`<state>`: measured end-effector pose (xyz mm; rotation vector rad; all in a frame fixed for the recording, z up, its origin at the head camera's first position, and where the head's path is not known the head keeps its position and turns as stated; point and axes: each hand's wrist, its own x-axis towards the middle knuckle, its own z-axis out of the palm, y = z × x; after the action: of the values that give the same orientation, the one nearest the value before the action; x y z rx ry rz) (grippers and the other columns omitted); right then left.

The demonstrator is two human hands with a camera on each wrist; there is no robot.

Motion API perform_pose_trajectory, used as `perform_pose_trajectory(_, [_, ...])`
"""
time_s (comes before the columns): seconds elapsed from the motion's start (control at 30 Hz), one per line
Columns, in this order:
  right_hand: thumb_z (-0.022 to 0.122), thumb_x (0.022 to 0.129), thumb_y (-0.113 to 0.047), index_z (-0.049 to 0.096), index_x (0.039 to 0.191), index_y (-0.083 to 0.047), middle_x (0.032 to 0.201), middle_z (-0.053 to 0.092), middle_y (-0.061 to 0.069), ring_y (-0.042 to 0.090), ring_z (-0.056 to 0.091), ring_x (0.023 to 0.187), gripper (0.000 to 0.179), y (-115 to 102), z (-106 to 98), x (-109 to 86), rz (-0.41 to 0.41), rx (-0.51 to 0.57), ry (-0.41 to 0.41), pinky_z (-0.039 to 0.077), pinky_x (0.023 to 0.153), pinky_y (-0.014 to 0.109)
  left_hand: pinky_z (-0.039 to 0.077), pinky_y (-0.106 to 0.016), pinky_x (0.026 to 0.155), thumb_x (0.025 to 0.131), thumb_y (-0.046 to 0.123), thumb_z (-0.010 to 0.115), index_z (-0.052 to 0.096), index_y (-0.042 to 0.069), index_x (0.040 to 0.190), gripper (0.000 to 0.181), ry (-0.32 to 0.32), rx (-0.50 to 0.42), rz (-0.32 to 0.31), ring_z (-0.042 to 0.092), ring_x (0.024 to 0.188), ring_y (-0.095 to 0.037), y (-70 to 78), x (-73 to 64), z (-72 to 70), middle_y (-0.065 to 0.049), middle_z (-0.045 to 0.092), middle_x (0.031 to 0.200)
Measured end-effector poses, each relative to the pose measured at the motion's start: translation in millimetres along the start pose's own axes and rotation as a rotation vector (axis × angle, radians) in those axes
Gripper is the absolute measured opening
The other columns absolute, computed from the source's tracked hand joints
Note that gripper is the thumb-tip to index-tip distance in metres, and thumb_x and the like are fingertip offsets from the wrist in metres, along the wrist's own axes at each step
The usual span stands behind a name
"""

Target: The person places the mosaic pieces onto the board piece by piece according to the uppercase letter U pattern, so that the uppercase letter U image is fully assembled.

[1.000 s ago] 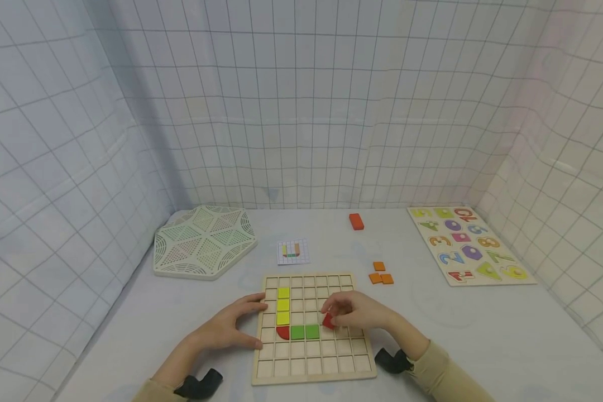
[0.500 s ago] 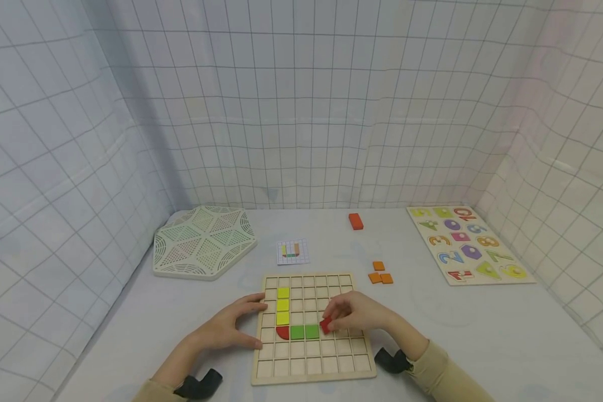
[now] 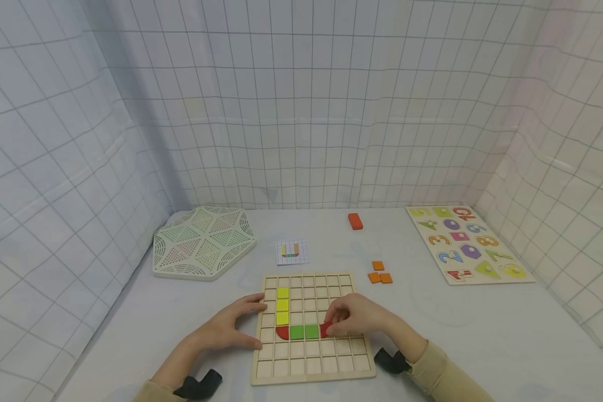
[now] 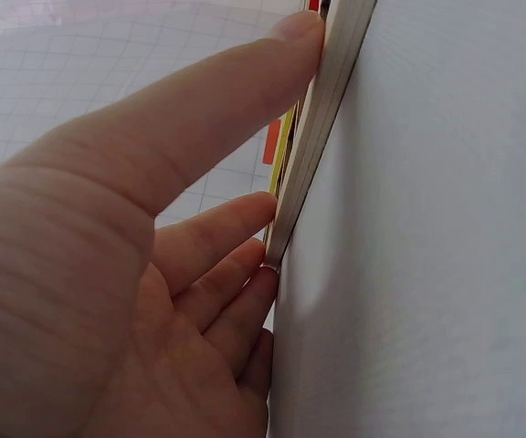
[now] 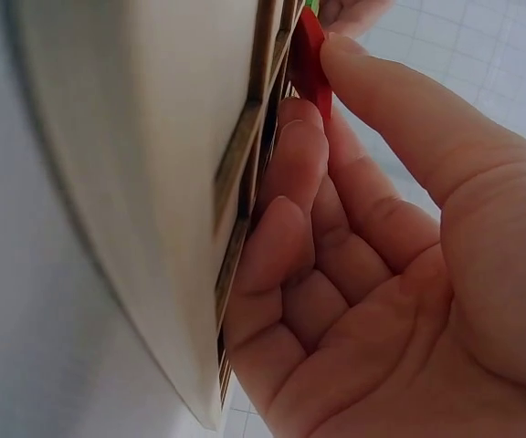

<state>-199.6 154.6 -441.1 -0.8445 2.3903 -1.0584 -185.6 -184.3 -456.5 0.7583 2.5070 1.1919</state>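
Observation:
A wooden grid board [image 3: 281, 368] lies in front of me. Three yellow squares [image 3: 282, 305] run down its left part to a red rounded-corner tile [image 3: 282, 333], followed rightward by two green squares [image 3: 304, 332]. My right hand [image 3: 357, 315] pinches another red tile [image 5: 312, 64] between thumb and fingers, at the cell just right of the greens; the fingers partly cover it. On the left, my left hand [image 3: 226, 329] rests its thumb and extended fingertips against the board's side edge, as the left wrist view also shows.
Behind the board lies a pattern card [image 3: 292, 252]. Three orange squares [image 3: 378, 266] and a red-orange block [image 3: 355, 221] lie to its right. A white hexagonal patterned board [image 3: 203, 243] sits at left, a number-and-shape puzzle [image 3: 497, 281] at right. Gridded cloth walls surround the table.
My right hand has brought the red tile slightly down and left, turning it from a slant to line up beside the green squares. The left hand keeps its place.

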Motion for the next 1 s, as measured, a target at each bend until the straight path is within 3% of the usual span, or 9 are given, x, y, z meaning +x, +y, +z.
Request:
perform_pose_trajectory(0.53, [0.075,0.08,-0.027,0.068,0.086,-0.021,0.07,0.059,-0.008,0.005,0.053,0.063,0.011,-1.7,-0.5,-0.9,-0.005,-0.008,-0.008,0.046,0.06,0.021,0.015,-0.062,0.107,0.068,0.039,0.081,0.054,0.015,0.131,0.072,0.001,-0.007,-0.002,0.019,0.138,-0.039,0.9,-0.4,-0.3,-0.006,0.032,0.15])
perform_pose_trajectory(0.8, [0.073,0.082,-0.027,0.067,0.092,-0.019,0.074,0.061,-0.008,0.005,0.056,0.067,0.014,-2.9,-4.5,-0.5,-0.025,0.024,-0.042,0.049,0.064,0.022,0.015,-0.063,0.107,0.068,0.039,0.081,0.054,0.015,0.13,0.072,0.001,-0.006,0.001,0.019,0.138,-0.039,0.5,-0.6,-0.2,-0.006,0.032,0.15])
perform_pose_trajectory(1.0, [0.071,0.084,-0.026,0.067,0.097,-0.017,0.079,0.062,-0.01,0.007,0.058,0.073,0.016,-2.3,-13.7,-3.6,-0.031,-0.006,-0.019,0.05,0.069,0.024,0.016,-0.062,0.107,0.068,0.04,0.081,0.054,0.016,0.13,0.072,0.002,0.005,-0.002,0.02,0.138,-0.039,0.6,-0.5,-0.2,-0.006,0.032,0.149])
